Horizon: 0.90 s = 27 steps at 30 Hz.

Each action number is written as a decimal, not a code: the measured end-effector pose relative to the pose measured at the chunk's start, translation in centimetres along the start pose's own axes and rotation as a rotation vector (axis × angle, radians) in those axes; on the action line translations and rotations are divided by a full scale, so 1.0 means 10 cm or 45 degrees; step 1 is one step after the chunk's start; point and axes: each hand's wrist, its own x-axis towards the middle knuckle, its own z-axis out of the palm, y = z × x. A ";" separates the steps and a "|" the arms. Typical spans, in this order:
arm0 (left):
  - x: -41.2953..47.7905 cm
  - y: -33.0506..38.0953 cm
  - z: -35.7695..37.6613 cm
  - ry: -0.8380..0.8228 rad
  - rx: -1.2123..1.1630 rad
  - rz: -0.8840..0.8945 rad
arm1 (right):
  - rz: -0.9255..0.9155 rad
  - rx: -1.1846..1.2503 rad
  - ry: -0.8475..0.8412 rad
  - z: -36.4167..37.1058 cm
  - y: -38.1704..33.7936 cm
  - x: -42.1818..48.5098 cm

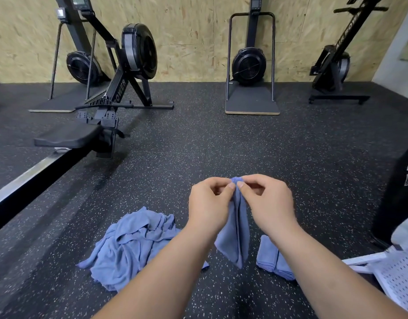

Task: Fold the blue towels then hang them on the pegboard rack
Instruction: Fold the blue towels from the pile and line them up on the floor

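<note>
A: What fills the room?

B: A black rubber floor (221,139) flecked with white runs up to a chipboard wall (193,38) at the far side. One rowing machine (129,65) lies flat at the far left, and its rail runs toward the near left with the seat (67,137) on it. Three more rowers stand upright along the wall: one behind it (82,65), one in the middle (249,63) and one at the far right (332,63).

A: And closer in?

B: A tall black object (401,192) stands at the right edge; I cannot tell what it is. Below it, at the near right, lies the white pegboard rack (396,272), partly cut off by the frame.

A: Where are the towels?

B: A crumpled heap of blue towels (129,245) sits on the floor at the near left. A folded towel (271,259) lies on the floor to the right, partly behind the right forearm and near the rack. Between them hangs one blue towel (235,238), held above the floor and draped in loose vertical folds, its lower corner hanging free.

A: And the hands?

B: Both hold that hanging towel at its top edge. The left hand (208,203) pinches it between thumb and forefinger with the other fingers curled in. The right hand (267,201) does the same just beside it, so the two thumbs almost touch and the bunched edge pokes up between them.
</note>
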 end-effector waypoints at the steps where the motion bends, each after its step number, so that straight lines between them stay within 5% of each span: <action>1: -0.01 0.00 0.00 0.000 0.001 0.010 | -0.028 -0.039 0.010 0.00 -0.01 -0.01; 15: -0.09 0.25 -0.05 -0.229 -0.471 -0.095 | -0.305 -0.221 0.123 0.02 0.00 -0.02; 21: 0.13 -0.05 -0.31 -0.184 0.470 0.245 | -0.098 -0.092 0.090 -0.15 0.05 0.14; 27: 0.18 -0.26 -0.40 -0.265 0.863 0.349 | -0.071 0.054 0.038 -0.23 0.03 0.20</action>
